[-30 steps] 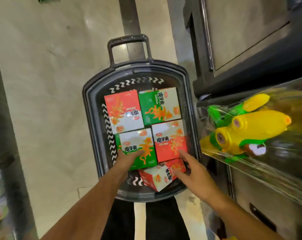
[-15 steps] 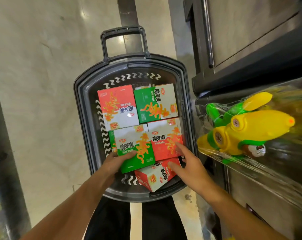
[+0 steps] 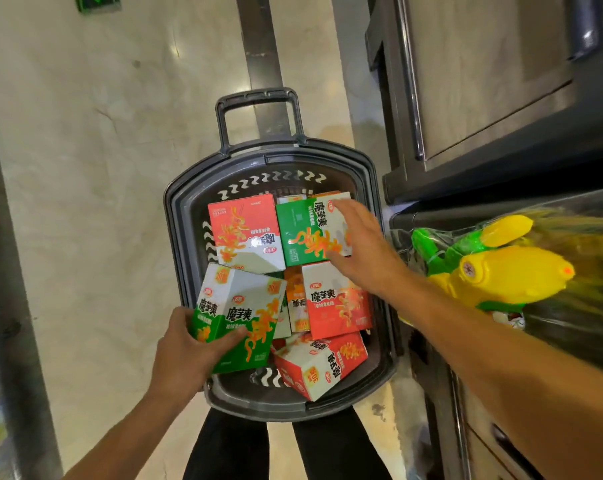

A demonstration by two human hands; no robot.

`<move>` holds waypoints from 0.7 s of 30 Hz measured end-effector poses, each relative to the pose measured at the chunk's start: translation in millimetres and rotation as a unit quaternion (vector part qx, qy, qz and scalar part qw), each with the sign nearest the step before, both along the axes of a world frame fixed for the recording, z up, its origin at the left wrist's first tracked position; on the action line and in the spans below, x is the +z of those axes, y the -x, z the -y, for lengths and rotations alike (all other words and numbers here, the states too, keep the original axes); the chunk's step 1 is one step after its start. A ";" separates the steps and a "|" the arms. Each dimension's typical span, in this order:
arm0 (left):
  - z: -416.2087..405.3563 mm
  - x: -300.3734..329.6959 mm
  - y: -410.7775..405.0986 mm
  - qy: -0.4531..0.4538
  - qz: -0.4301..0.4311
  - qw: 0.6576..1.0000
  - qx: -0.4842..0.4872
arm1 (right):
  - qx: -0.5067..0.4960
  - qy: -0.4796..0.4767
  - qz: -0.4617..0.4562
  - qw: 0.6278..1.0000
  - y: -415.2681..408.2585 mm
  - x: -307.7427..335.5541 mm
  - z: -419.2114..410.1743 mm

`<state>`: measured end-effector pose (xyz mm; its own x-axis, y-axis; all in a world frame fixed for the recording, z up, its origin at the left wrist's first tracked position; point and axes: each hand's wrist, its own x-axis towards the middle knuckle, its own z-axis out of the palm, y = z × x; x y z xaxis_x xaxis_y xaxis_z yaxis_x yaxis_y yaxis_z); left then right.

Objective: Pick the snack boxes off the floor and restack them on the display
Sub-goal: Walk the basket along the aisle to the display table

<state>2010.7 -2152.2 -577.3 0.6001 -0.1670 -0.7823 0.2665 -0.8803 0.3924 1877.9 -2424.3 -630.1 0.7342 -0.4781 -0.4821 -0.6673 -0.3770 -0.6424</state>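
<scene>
Step in hand: a green snack box (image 3: 236, 318) is being taken out of the dark plastic shopping basket (image 3: 185, 216), which stands on the pale floor (image 3: 95, 161); the pick-up part of the task is judged under way, the restacking not yet begun
Left hand (image 3: 185, 355): its grip is closed round the lower left corner of the green snack box, thumb laid across the front face, fingers wrapped behind; the box is held tilted, raised above its neighbours and over the basket's left rim
Right hand (image 3: 365, 247): the grip is spread wide with fingers straight, laid over the far green box (image 3: 307, 232) at the back right of the basket; nothing is clasped, and whether the palm actually presses on the box cannot be told
Other boxes: a red box (image 3: 246, 230) lies at the back left, another red box (image 3: 338, 299) at the right, and a third red box (image 3: 322, 365) is tipped on its edge at the near end; more boxes seem to lie beneath, though the layer is poorly seen
Display: not identified for certain; a dark cabinet (image 3: 483, 81) and a wrapped yellow toy (image 3: 511, 271) are seen on the right
Next move: a closing of the right grip round the far green box is called for, then both boxes are to be lifted clear of the rim and carried to the display
</scene>
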 end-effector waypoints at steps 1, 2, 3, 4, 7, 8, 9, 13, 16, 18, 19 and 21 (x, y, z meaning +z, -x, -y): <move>-1.6 2.5 -3.9 0.005 0.005 1.000 0.002 | 0.038 0.027 -0.013 0.999 -10.1 -2.6 9.9; -1.9 5.1 -7.7 0.008 0.007 1.000 0.007 | 0.083 0.051 -0.036 0.995 -19.7 -4.4 20.1; -2.6 5.8 -11.0 0.012 0.010 1.000 0.014 | 0.128 0.070 -0.068 0.987 -28.5 -6.3 29.4; -2.2 7.2 -14.4 0.017 0.012 0.999 0.025 | 0.171 0.092 -0.104 0.975 -36.6 -7.6 37.5; -2.1 4.1 -22.4 0.036 0.013 0.997 0.066 | 0.289 0.189 -0.219 0.912 -54.3 -16.7 51.1; -0.8 3.8 -24.6 0.042 0.015 0.996 0.077 | 0.320 0.223 -0.251 0.886 -57.9 -20.2 51.2; 0.5 2.5 -26.5 0.050 0.018 0.995 0.087 | 0.340 0.251 -0.275 0.864 -60.4 -23.6 49.0; 7.7 0.2 -31.1 0.067 0.024 0.991 0.113 | 0.318 0.292 -0.281 0.857 -59.5 -31.4 28.3; 11.7 0.8 -35.0 0.074 0.033 0.989 0.120 | 0.274 0.289 -0.216 0.891 -52.0 -31.4 23.3; 14.1 0.6 -36.8 0.074 0.039 0.990 0.117 | 0.250 0.270 -0.156 0.917 -45.8 -30.4 24.3; 14.7 0.1 -37.3 0.075 0.042 0.989 0.118 | 0.237 0.247 -0.121 0.932 -42.7 -29.8 24.2; 16.2 -0.3 -37.7 0.075 0.045 0.989 0.119 | 0.215 0.190 -0.063 0.956 -38.0 -27.8 23.7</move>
